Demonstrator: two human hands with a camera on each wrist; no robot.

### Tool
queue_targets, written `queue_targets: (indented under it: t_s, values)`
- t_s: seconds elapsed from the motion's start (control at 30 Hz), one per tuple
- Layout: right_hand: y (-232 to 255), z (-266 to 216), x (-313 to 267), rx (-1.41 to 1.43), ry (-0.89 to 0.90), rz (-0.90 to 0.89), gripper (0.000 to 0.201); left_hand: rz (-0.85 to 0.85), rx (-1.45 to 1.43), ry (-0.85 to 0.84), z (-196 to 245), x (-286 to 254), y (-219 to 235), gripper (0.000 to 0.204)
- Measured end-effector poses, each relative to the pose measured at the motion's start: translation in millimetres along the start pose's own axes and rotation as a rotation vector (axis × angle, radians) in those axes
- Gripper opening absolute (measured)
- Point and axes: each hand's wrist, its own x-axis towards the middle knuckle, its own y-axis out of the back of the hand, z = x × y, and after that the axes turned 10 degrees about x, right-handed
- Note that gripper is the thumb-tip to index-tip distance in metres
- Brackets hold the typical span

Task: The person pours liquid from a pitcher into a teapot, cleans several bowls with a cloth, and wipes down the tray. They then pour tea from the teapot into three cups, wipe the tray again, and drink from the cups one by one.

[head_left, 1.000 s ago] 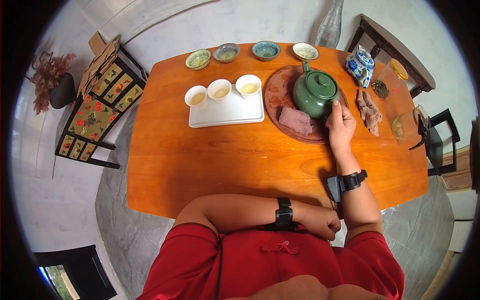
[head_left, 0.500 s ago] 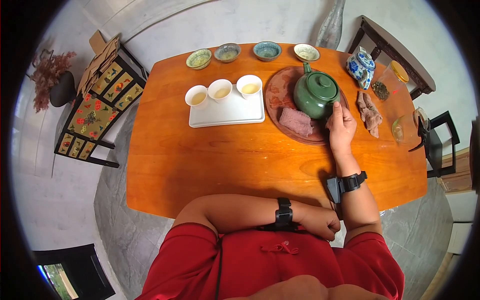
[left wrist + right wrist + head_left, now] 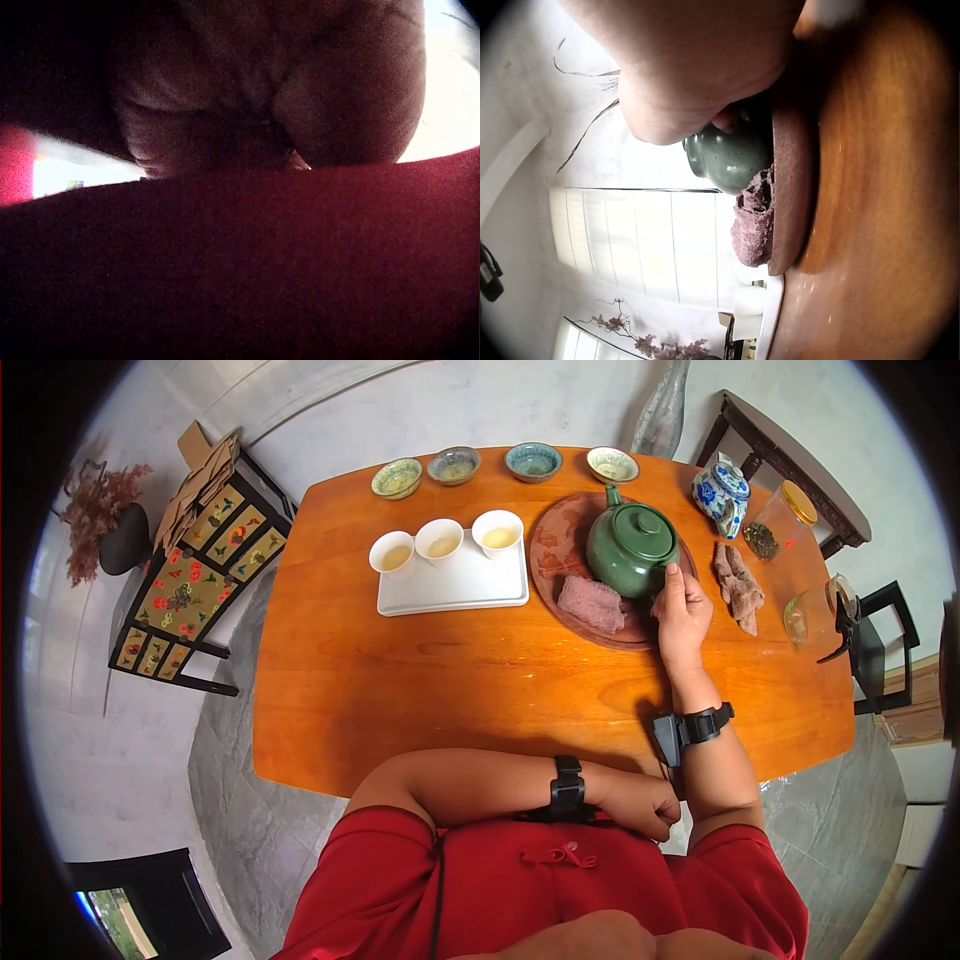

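A green lidded teapot (image 3: 632, 545) stands on a round reddish-brown tray (image 3: 560, 525), its spout facing the far side. My right hand (image 3: 684, 610) grips the teapot's handle on the near side, thumb on top; the fingers hide most of the handle. Beside the pot on the same tray lies a folded mauve cloth (image 3: 592, 603), also seen close to the pot's base in the right wrist view. My left hand (image 3: 648, 807) rests near my body below the table edge, fingers curled in and holding nothing. In the left wrist view its palm (image 3: 337, 90) is dark above red clothing.
Left of the round tray, three white cups (image 3: 440, 540) with pale liquid stand on a white tray (image 3: 455, 592). Several small bowls (image 3: 533, 461) line the far edge. Rightward are a blue-and-white teapot (image 3: 722, 495), a brown cloth (image 3: 738, 588), a yellow-lidded jar (image 3: 782, 520) and a glass pitcher (image 3: 812, 610).
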Motion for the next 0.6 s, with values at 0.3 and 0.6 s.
queue_targets:
  t_s: [0.3, 0.6]
  values:
    - [0.4, 0.6, 0.2, 0.005, 0.0, 0.002, 0.039, 0.009, -0.002, -0.006, -0.4, -0.4, -0.1, 0.027]
    - [-1.8, -2.3, -0.7, 0.034, -0.015, 0.006, 0.04, 0.005, -0.008, 0.0, 1.1, -1.2, -0.3, 0.028]
